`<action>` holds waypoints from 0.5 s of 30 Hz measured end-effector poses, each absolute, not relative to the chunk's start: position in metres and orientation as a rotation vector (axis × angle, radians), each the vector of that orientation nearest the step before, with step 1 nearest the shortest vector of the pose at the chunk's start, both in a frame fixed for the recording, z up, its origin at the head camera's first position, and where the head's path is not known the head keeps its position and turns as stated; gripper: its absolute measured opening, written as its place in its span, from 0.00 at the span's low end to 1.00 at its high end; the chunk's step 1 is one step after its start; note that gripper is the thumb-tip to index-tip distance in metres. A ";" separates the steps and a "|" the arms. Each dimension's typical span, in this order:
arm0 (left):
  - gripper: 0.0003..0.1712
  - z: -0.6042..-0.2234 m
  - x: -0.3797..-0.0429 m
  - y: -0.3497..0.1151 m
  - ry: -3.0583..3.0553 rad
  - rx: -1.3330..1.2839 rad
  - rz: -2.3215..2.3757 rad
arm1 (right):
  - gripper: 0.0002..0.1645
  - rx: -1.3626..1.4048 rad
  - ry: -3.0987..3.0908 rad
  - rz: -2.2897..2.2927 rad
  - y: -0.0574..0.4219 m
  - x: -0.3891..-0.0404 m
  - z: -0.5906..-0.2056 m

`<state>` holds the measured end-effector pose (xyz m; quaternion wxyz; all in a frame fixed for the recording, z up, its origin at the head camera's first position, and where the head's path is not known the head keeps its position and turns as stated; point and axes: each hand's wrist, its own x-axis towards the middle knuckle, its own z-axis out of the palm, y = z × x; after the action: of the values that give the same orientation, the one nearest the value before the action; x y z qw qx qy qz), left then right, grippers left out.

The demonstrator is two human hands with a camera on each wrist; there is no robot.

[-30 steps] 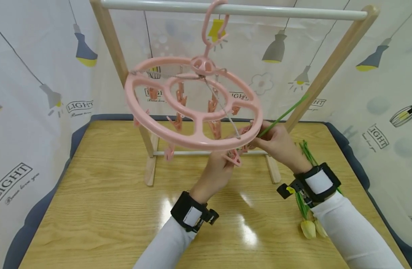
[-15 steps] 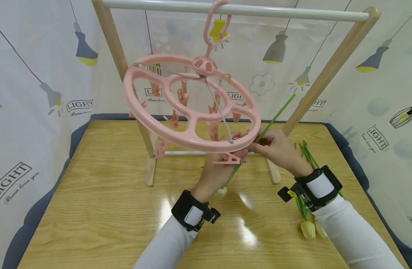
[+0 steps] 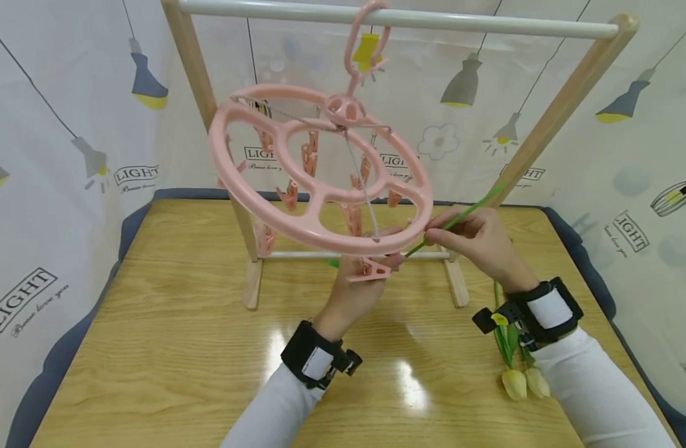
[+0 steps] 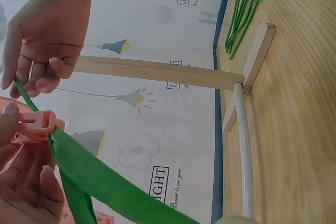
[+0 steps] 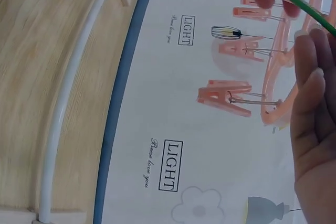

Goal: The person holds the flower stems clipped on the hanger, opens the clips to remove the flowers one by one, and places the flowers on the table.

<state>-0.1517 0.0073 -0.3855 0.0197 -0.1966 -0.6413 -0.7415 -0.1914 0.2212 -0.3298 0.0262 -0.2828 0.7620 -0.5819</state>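
A round pink clip hanger (image 3: pixel 334 242) hangs from a rack and tilts down toward the hands. My left hand (image 3: pixel 357 295) pinches a pink clothespin (image 4: pixel 39 123) under the hanger's near right rim. An artificial tulip with a green stem (image 3: pixel 460 215) passes at the clothespin's tip; its broad leaves (image 4: pixel 105 169) spread below the clothespin in the left wrist view. The pale flower head (image 4: pixel 236 220) barely shows at that view's bottom edge. With thumb and fingertips, my right hand (image 3: pixel 480 242) pinches the stem to the right of the rim.
Two cream tulips (image 3: pixel 513 384) lie on the wooden table (image 3: pixel 169 348) beneath the right forearm. The rack has a white top bar (image 3: pixel 460 22), wooden posts (image 3: pixel 561 118) and a white lower bar (image 4: pixel 244 150). Several other clothespins (image 5: pixel 226 98) dangle under the hanger.
My right hand has shifted right along the stem, which now leans lower. The hanger has turned and tilted more. The flower head seen below my left hand half a second ago is hidden in the head view.
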 end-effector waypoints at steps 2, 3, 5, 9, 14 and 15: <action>0.22 -0.386 -0.152 0.007 -1.995 -0.617 -2.279 | 0.08 -0.891 2.275 -1.878 0.222 -0.191 -0.330; 0.22 -0.387 -0.151 0.007 -1.992 -0.618 -2.277 | 0.08 -0.895 2.237 -1.911 0.222 -0.191 -0.331; 0.21 -0.387 -0.151 0.007 -1.991 -0.619 -2.275 | 0.10 -0.898 2.162 -1.969 0.222 -0.191 -0.331; 0.20 -0.388 -0.151 0.007 -1.990 -0.616 -2.280 | 0.10 -0.906 2.064 -2.025 0.221 -0.191 -0.333; 0.17 -0.388 -0.152 0.007 -1.985 -0.623 -2.251 | 0.11 -0.918 2.014 -2.057 0.218 -0.192 -0.335; 0.17 -0.389 -0.152 0.007 -1.988 -0.621 -2.240 | 0.12 -0.919 2.027 -2.060 0.217 -0.192 -0.336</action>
<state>-0.1517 0.0068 -0.3887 0.0416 -0.2029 -0.6493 -0.7318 -0.1917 0.2172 -0.3356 0.0544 -0.3024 0.6675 -0.6783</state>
